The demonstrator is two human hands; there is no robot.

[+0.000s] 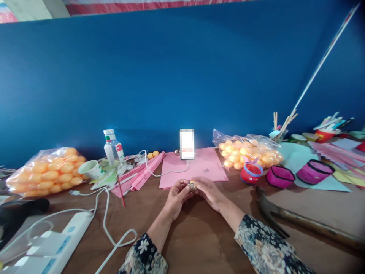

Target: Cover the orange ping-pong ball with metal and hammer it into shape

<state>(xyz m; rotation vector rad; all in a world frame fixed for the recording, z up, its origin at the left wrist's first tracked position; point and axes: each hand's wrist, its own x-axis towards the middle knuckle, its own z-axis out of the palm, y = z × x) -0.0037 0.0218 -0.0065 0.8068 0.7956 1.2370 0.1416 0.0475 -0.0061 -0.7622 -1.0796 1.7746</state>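
Observation:
A small shiny metallic thing (192,186), roundish and silvery-gold, sits between the fingertips of both hands; its exact kind is too small to tell. My left hand (177,196) pinches it from the left, and my right hand (210,193) grips it from the right. Both are closed above the brown table (205,236), near the front edge of the pink paper sheets (196,175). On that paper a phone (187,144), its screen blurred out, stands upright with a white cable plugged in. Beside the phone lies another shiny round piece (176,152).
Bags of orange balls (48,175) (248,152) lie left and right. A clear bottle (112,150) and paper cup (91,169) stand left, near a white power strip (65,243) with looping cables. A claw hammer (310,220) rests right, below purple rings (281,177) and a red cup (251,174).

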